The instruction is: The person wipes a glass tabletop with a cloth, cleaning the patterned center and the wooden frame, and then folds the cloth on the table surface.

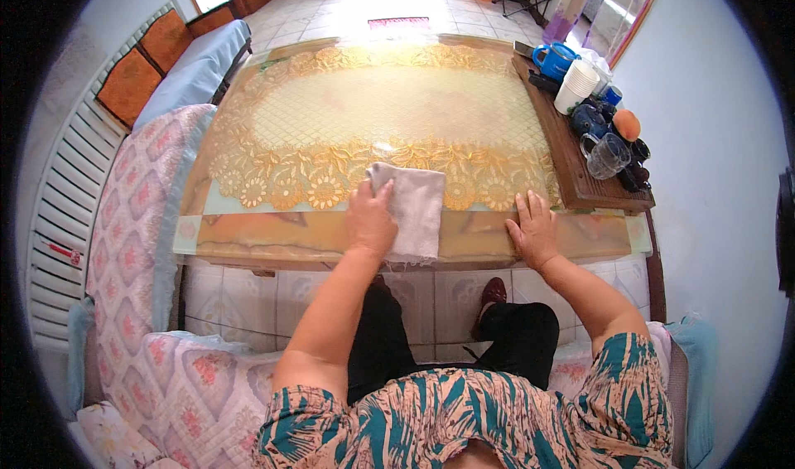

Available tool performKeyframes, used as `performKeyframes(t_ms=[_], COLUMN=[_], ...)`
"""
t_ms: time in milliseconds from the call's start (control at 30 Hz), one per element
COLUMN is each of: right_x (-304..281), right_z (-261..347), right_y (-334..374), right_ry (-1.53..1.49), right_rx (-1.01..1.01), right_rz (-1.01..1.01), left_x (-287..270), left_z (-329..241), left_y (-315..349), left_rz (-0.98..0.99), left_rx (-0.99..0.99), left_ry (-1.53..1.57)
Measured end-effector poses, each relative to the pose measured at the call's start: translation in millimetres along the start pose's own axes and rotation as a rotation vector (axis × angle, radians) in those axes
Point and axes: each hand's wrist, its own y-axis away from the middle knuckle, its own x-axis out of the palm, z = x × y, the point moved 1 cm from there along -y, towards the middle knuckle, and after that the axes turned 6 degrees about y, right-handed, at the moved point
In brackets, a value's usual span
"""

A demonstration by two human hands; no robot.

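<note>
A pale grey cloth lies folded on the near part of the table, its frayed lower end reaching the front edge. My left hand grips the cloth along its left side, with the thumb on top. Farther right, my right hand rests on the tabletop near the front edge, its fingers apart and nothing in it. A golden lace-patterned cover with flower shapes along its border spreads over the table, under a shiny clear layer.
Along the table's right side stands a dark wooden tea tray with paper cups, a blue mug, a glass jug and an orange fruit. Quilted floral seating lines the left, and a white wall the right.
</note>
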Motion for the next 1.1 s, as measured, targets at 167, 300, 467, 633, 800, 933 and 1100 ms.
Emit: performKeyframes(t_ms=[167,300,467,633,800,933,1100], right_x=[-7,-11,-8,-15,-17,-19,-17], right_z=[2,7,10,7,6,3,6], right_y=[6,2,0,0,3,2,2], right_ry=[-0.070,-0.084,-0.039,-0.061,-0.040,-0.031,-0.001], right_rx=[0.078,0.089,0.076,0.086,0.077,0.075,0.061], right_rz=[0.016,0.022,0.068,0.118,0.126,0.115,0.109], left_x=[27,43,71,85,80,-7,-83], left_z=[-61,-74,-88,-122,-49,75,251], left_y=[21,40,17,1,-73,-94,-53], left_rz=[-0.080,-0.054,-0.028,0.078,-0.052,-0.200,-0.220], left_rx=[0.026,0.157,0.209,0.356,0.097,-0.207,-0.666], left_ry=[-0.122,-0.228,-0.068,-0.070,-0.166,-0.199,-0.552])
